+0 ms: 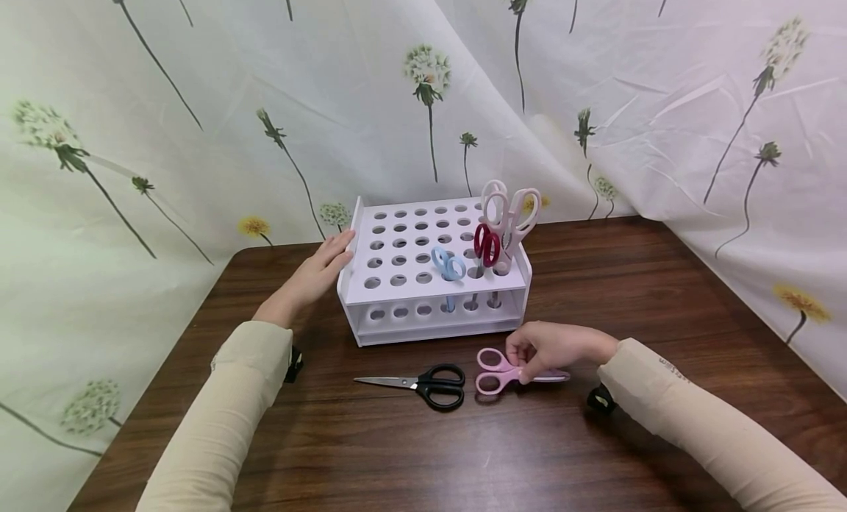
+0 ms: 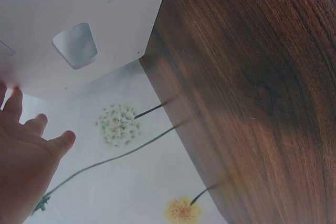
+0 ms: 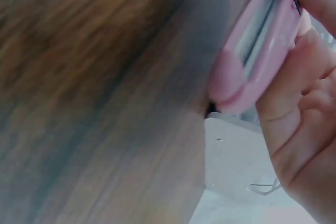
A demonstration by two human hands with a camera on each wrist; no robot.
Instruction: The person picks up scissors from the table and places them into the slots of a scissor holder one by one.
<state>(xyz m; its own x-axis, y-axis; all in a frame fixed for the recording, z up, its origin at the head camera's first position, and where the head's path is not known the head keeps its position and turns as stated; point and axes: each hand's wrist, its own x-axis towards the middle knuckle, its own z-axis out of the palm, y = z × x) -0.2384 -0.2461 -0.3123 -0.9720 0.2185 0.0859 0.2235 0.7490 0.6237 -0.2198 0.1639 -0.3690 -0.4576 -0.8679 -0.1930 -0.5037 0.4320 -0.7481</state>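
Right hand (image 1: 554, 347) pinches pink scissors (image 1: 508, 374) | left hand (image 1: 316, 272) touches rack (image 1: 411, 270) (white)

The near tabletop (image 1: 423, 460) offers free passage, but the white rack (image 1: 410, 292) blocks the way beyond, its rear clearance unclear.

The right hand (image 3: 304, 129) pinches the pink scissors (image 3: 276, 45) (grey metal shows between pink edges), slanting at upper right. The wood-grained tabletop (image 3: 105, 103) blurs across the left; lower down, a white panel (image 3: 233, 148) appears.
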